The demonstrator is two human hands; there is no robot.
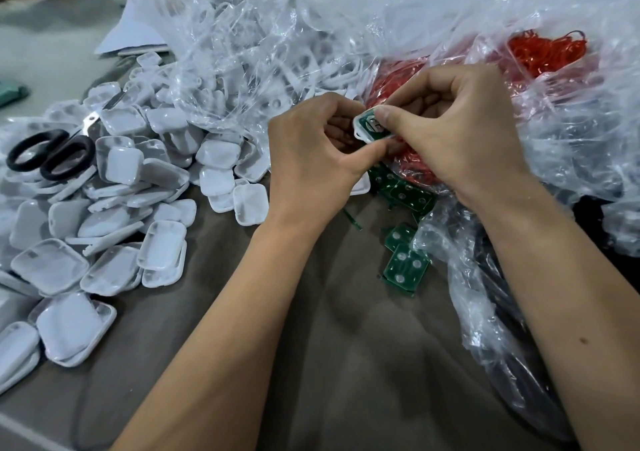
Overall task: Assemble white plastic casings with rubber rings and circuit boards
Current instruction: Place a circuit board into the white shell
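both hands meet over the middle of the table: the left hand [311, 149] cups a white casing [372, 128] from below and the side, fingers curled narrow around its edge, while the right hand [450, 128] is pinched down on it, thumb pressing a green board [367, 126] into the shell. the casing looks light, stiff and thin-walled, probably smooth enough to slip, so it is best held by its rim with the open face up, as now. the board looks rigid but small; pressing on its flat face near the middle seems safer than levering a corner. whether a ring is already seated under it cannot be told. loose boards [405, 263] lie on the cloth just below the hands, red rings [547, 49] sit in a clear bag [571, 139] behind and right; those will be soft and tangly, best picked singly. a heap of casings [114, 208] lies to the left, scissors [52, 154] resting on it.
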